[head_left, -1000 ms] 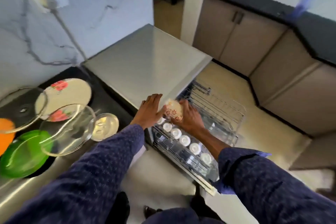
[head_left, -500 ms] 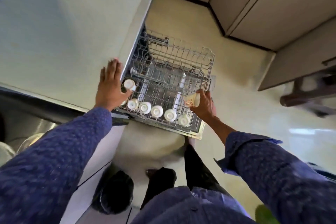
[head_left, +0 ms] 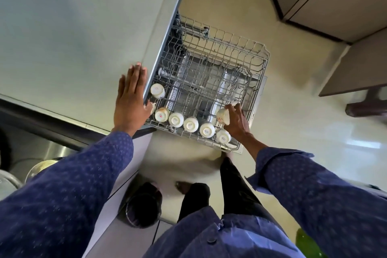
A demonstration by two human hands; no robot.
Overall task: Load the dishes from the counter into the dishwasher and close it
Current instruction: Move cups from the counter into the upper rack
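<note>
A small cup (head_left: 223, 116) is held upside down in the right hand (head_left: 236, 121) over the rack (head_left: 258, 90) so that it can drain, while the flat left hand (head_left: 130, 100) is rested on the dishwasher top (head_left: 83, 27) for support.

My pulled-out wire rack (head_left: 247, 52) carries the cups: a row of five upturned white cups (head_left: 191, 124) along its near rail, one more cup (head_left: 157, 90) just beyond that row's left end, against the dishwasher top (head_left: 83, 37).
</note>
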